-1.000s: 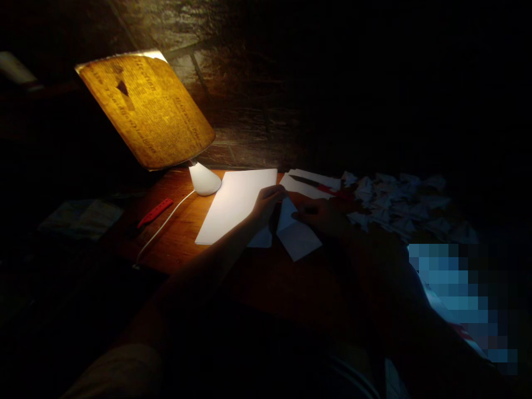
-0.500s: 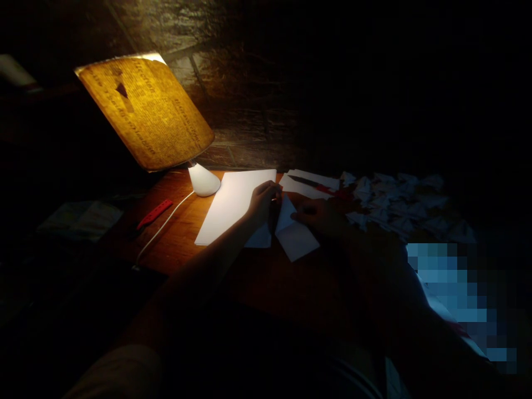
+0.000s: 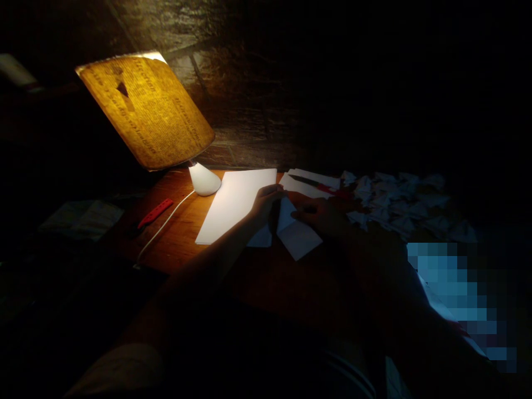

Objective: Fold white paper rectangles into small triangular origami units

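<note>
A partly folded sheet of white paper (image 3: 298, 237) is held between my two hands, just above the wooden table (image 3: 178, 238). My left hand (image 3: 268, 199) has its fingers closed at the paper's upper tip. My right hand (image 3: 313, 213) pinches the paper's right side with thumb and fingers. Below the hands the sheet widens into a square-cornered lower part, with a crease across it. Behind my left forearm lies a stack of white paper (image 3: 233, 205), brightly lit. Shadow hides some of the fingers.
On the left a lamp (image 3: 145, 116) with a printed yellow shade lights the table, its white cord (image 3: 166, 221) trailing forward. Near it lies a red cutter (image 3: 155, 212). Red-handled scissors (image 3: 328, 189) rest on more paper (image 3: 320, 177). Several folded paper pieces (image 3: 399, 202) cover the right side.
The left fingers have flattened and stretched further toward the paper's tip. The sheet's lower corner has shifted slightly right. My right hand stays nearly in place.
</note>
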Action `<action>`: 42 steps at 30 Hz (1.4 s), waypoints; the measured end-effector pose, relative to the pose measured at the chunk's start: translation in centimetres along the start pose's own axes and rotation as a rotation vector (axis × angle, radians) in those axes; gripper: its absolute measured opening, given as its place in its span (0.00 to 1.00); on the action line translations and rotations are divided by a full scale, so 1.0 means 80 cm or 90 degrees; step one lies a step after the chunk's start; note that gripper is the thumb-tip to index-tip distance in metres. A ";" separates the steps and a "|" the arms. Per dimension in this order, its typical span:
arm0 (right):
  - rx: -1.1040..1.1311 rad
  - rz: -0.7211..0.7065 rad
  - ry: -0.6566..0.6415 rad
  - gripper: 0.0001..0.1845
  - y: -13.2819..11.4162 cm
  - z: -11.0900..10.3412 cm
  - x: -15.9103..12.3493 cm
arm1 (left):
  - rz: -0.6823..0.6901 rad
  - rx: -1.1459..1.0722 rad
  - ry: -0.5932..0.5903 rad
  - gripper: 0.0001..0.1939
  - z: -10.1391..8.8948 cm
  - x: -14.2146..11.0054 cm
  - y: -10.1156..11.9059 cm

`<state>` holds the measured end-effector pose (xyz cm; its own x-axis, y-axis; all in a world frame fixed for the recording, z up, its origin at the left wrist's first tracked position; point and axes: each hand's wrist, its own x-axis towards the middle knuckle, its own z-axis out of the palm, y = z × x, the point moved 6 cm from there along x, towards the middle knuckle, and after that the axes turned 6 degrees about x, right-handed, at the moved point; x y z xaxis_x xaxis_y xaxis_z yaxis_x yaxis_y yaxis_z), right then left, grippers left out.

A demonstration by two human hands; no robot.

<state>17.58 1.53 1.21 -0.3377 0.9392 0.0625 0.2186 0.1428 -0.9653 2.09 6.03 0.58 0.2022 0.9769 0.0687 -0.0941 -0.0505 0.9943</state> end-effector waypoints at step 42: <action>0.105 -0.006 0.086 0.23 0.011 -0.007 0.000 | -0.009 0.074 -0.113 0.31 0.012 -0.004 0.001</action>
<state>18.26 1.81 0.54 -0.2106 0.9729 0.0949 0.0599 0.1098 -0.9922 2.93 5.53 0.73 0.3723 0.9263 0.0578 0.0204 -0.0704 0.9973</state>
